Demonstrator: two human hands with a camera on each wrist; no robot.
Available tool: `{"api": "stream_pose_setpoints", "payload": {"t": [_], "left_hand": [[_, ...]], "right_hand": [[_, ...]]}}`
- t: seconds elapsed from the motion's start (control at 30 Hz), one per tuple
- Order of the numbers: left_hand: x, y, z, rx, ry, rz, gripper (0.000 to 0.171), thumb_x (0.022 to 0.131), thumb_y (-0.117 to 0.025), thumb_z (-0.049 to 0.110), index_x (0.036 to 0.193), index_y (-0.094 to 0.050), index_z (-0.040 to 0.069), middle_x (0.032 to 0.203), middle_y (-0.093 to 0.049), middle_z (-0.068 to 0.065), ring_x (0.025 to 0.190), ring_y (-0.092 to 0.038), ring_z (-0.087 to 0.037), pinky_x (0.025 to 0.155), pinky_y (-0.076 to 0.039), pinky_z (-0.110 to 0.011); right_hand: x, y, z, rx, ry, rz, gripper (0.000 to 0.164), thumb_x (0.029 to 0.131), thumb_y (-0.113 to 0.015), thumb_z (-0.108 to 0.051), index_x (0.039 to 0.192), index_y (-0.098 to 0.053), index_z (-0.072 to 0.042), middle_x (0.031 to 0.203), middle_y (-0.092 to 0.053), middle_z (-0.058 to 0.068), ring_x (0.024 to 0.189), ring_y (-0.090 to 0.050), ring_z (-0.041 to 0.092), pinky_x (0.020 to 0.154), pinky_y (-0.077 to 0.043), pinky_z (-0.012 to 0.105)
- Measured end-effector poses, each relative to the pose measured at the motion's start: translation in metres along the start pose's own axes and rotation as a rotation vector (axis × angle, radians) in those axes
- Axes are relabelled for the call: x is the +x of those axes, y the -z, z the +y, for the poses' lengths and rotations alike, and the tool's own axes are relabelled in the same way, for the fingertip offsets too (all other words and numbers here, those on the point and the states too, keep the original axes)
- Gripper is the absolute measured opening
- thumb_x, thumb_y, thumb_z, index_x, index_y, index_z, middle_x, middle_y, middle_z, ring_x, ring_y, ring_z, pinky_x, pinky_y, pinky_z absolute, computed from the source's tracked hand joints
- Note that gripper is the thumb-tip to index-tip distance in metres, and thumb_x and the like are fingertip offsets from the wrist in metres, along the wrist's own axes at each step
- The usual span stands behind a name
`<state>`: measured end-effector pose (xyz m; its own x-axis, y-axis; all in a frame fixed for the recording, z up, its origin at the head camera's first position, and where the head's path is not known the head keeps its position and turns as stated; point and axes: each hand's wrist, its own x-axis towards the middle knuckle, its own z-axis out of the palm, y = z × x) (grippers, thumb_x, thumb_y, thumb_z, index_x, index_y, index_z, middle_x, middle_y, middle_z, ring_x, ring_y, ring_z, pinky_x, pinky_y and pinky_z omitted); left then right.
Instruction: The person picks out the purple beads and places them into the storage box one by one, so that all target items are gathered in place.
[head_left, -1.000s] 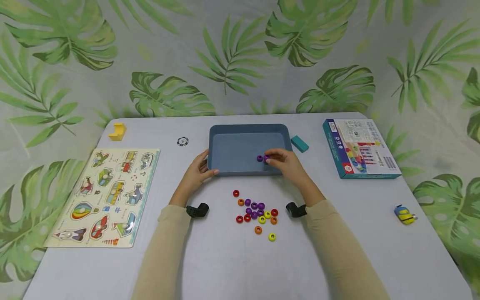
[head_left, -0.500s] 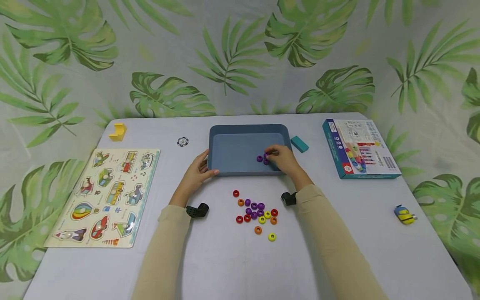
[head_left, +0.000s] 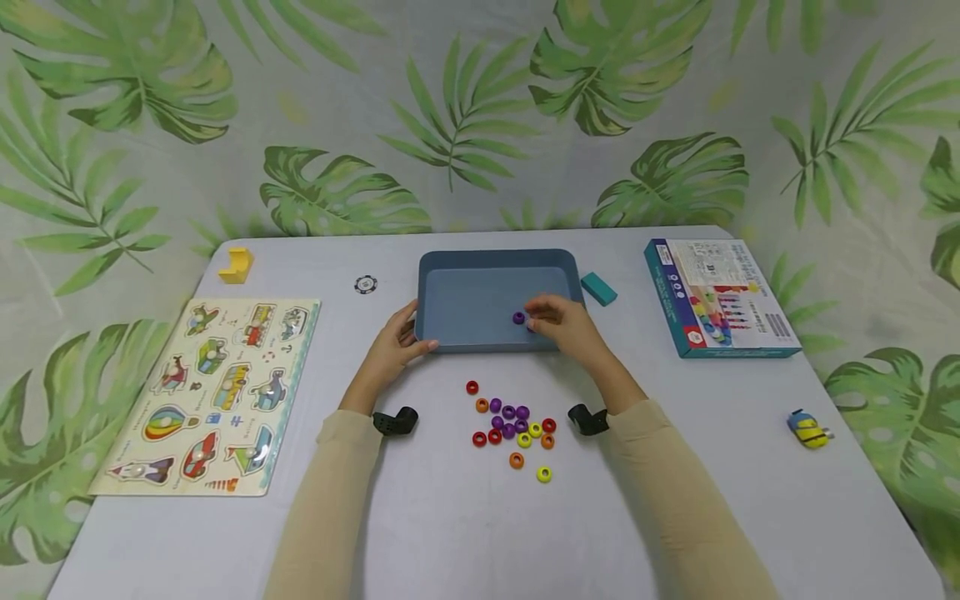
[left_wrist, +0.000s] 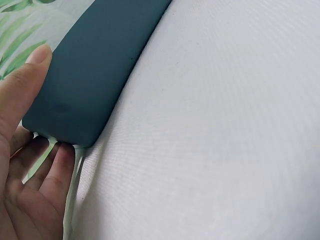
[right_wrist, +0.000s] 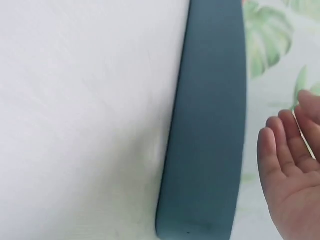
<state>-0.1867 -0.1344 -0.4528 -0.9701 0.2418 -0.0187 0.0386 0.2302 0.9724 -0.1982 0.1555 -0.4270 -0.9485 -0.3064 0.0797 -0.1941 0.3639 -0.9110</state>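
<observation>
My left hand grips the near left corner of the blue-grey tray. In the left wrist view its thumb lies along the rim and the fingers press the end wall. My right hand hovers over the tray's right front part, thumb and fingers apart. A purple bead sits in the tray just left of its fingertips. Another purple bead shows partly beside the thumb, mostly hidden by it. In the right wrist view the fingers curve loosely past the tray wall, with no bead visible between them.
Red, orange, yellow and purple beads lie loose before the tray. A puzzle board is at left, with a yellow block and poker chip beyond. At right are a teal block, a box and a small toy.
My right hand reached farther into the tray with a purple bead at its fingertips, then drew back slightly, fingers now apart. My left hand has stayed on the tray corner.
</observation>
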Motion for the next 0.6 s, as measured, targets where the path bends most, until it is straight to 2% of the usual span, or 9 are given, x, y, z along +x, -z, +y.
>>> {"api": "stream_pose_setpoints", "payload": {"t": [0.17, 0.4, 0.5, 0.6], "left_hand": [[0.001, 0.000, 0.000, 0.002, 0.001, -0.002, 0.079, 0.070, -0.065, 0.015, 0.133, -0.018, 0.010, 0.135, -0.015, -0.009, 0.117, -0.026, -0.030, 0.092, -0.031, -0.033], [0.000, 0.000, 0.000, 0.009, 0.007, 0.004, 0.078, 0.071, -0.065, 0.014, 0.133, -0.018, 0.011, 0.135, -0.015, -0.009, 0.117, -0.026, -0.030, 0.092, -0.031, -0.034], [0.000, 0.000, -0.001, 0.013, 0.009, 0.007, 0.077, 0.071, -0.064, 0.014, 0.133, -0.018, 0.012, 0.135, -0.015, -0.008, 0.116, -0.026, -0.029, 0.092, -0.031, -0.034], [0.000, 0.000, -0.001, 0.009, 0.005, 0.004, 0.077, 0.071, -0.064, 0.014, 0.133, -0.018, 0.012, 0.135, -0.015, -0.008, 0.116, -0.026, -0.029, 0.092, -0.031, -0.034]], "right_hand": [[-0.031, -0.012, 0.001, 0.047, 0.078, -0.101, 0.029, 0.078, -0.057, -0.011, 0.103, -0.052, 0.001, 0.100, -0.053, 0.019, 0.086, -0.052, 0.019, 0.072, -0.046, 0.025], [-0.067, -0.023, -0.010, 0.040, -0.096, -0.264, 0.030, 0.076, -0.058, -0.005, 0.104, -0.052, 0.003, 0.100, -0.053, 0.016, 0.086, -0.050, 0.024, 0.076, -0.044, 0.028], [-0.075, -0.026, -0.010, 0.005, -0.116, -0.310, 0.028, 0.076, -0.058, -0.005, 0.103, -0.054, 0.001, 0.099, -0.054, 0.014, 0.085, -0.050, 0.024, 0.076, -0.044, 0.031], [-0.079, -0.027, -0.008, -0.049, -0.100, -0.336, 0.025, 0.076, -0.058, -0.005, 0.101, -0.057, -0.001, 0.098, -0.056, 0.011, 0.085, -0.050, 0.023, 0.077, -0.043, 0.034]]}}
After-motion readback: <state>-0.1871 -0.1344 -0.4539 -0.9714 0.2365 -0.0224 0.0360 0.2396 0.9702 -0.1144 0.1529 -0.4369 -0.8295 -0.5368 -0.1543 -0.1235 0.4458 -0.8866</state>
